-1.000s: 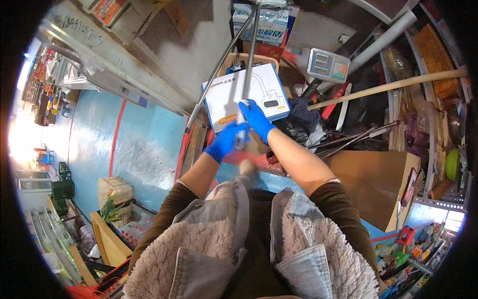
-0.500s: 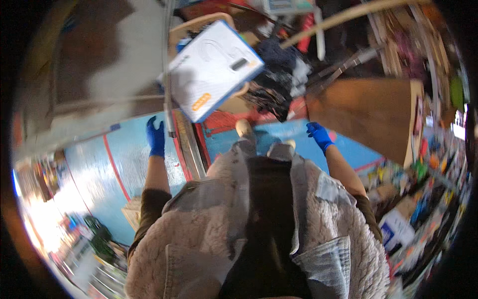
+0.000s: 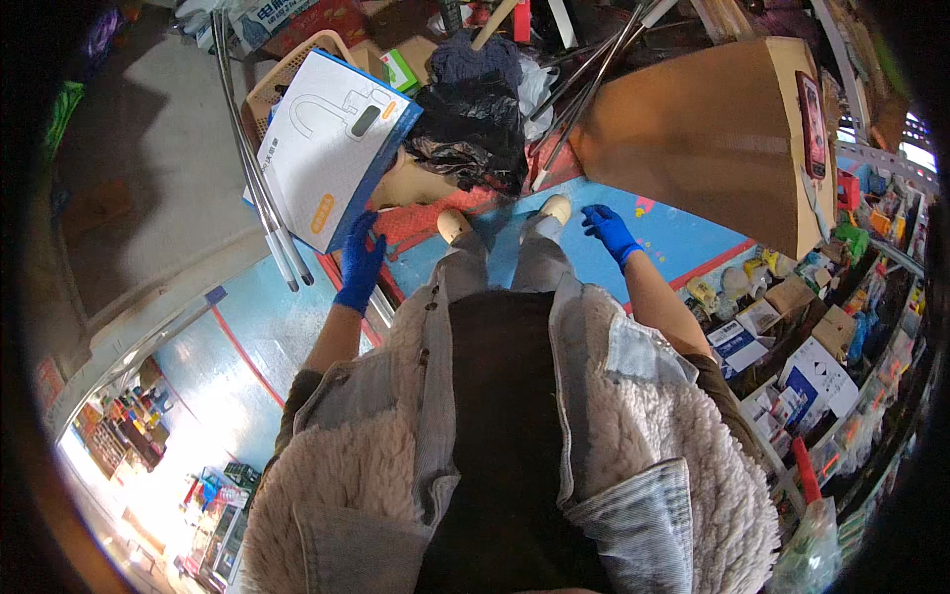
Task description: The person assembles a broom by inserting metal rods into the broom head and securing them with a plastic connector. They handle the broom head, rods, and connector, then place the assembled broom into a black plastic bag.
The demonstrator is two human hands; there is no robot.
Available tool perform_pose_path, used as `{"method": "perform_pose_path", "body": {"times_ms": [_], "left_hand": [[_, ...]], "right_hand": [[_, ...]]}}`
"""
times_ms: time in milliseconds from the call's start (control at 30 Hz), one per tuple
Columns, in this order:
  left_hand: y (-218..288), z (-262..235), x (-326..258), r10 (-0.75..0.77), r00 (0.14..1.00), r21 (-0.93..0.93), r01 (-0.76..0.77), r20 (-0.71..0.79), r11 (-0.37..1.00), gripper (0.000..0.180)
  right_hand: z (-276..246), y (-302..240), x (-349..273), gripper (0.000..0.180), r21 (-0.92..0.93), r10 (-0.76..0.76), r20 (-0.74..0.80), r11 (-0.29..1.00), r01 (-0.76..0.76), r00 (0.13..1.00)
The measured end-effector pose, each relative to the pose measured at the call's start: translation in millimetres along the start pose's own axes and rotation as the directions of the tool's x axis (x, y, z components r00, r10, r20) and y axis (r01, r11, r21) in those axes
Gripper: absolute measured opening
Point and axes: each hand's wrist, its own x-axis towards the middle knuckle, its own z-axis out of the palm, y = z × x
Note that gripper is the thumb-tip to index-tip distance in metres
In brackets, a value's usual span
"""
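Observation:
Both my hands wear blue gloves. My left hand (image 3: 362,263) is open, thumb apart from the fingers, close to the lower corner of a white and blue carton (image 3: 317,148) with a faucet drawing on it; whether it touches the carton I cannot tell. The carton lies tilted over a beige plastic basket (image 3: 262,99). My right hand (image 3: 611,235) hangs open and holds nothing, above the blue floor to the right of my feet. A large brown cardboard sheet (image 3: 693,139) stands a little beyond it.
Thin metal rods (image 3: 247,158) stick out left of the carton. A black plastic bag (image 3: 470,134) lies ahead of my feet, with more rods (image 3: 594,89) beside it. Shelves of packaged goods (image 3: 821,376) run along the right. A raised grey slab (image 3: 148,168) fills the far left.
My left hand has come inward and forward, close to the carton's lower corner. The view has shifted, so the carton now appears farther left. My right hand stays open and free.

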Motion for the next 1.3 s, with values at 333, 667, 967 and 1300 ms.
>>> {"method": "perform_pose_path", "body": {"times_ms": [333,667,967,1300], "left_hand": [[65,192,135,-0.003,0.948,0.639,-0.212,0.318,0.739,0.07],[28,217,224,-0.011,0.873,0.462,-0.247,0.487,0.852,0.031],[186,71,182,-0.062,0.937,-0.189,0.134,0.345,0.973,0.027],[265,-62,116,0.223,0.888,-0.806,0.229,0.403,0.546,0.026]], "right_hand": [[-54,33,-22,0.027,0.126,0.013,0.018,0.992,-0.015,1.0],[-85,133,-51,0.027,0.134,0.281,-0.001,0.951,-0.278,0.96],[5,-26,7,0.034,-0.137,-0.38,0.005,0.916,0.377,0.925],[63,-190,-16,0.042,-0.345,-0.716,0.214,0.581,0.737,0.665]]}}
